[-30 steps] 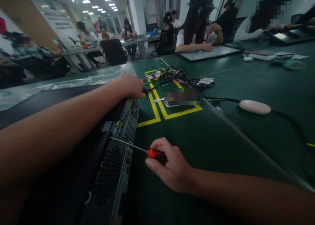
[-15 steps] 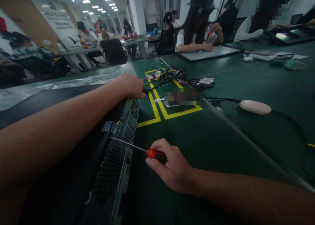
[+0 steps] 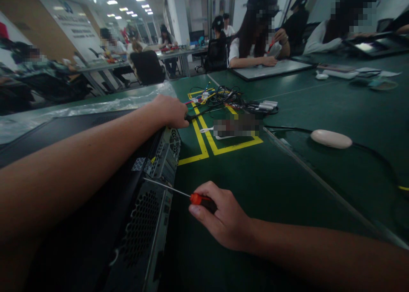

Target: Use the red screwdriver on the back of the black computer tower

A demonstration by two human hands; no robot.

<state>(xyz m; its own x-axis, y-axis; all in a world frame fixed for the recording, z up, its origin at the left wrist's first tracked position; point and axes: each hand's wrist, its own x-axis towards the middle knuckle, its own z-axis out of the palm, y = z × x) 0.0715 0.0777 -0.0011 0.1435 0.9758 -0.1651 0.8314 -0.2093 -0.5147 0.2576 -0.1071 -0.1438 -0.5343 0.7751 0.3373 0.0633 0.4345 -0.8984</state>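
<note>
A black computer tower case (image 3: 79,130) lies on its side at the left, its metal rear panel (image 3: 162,168) with vents and ports turned to the right. My right hand (image 3: 223,215) is closed round the red and black handle of a screwdriver (image 3: 195,199). Its thin shaft points left, with the tip at the edge of the case above the honeycomb vent (image 3: 142,226). My left hand (image 3: 171,111) lies over the far rear corner of the case with curled fingers. A black cable (image 3: 191,118) meets its fingertips; whether they grip it is hidden.
Beyond the case lies a tangle of cables (image 3: 226,97) on the green table (image 3: 287,207) with yellow tape (image 3: 236,147). A blurred-out object (image 3: 238,126) sits nearby. A white oval cable piece (image 3: 331,138) is at the right. Plastic film (image 3: 143,98) lies behind. Several people work further back.
Almost nothing differs. My right hand's knuckles have shifted very slightly round the screwdriver handle, while its tip and my left hand stay in place.
</note>
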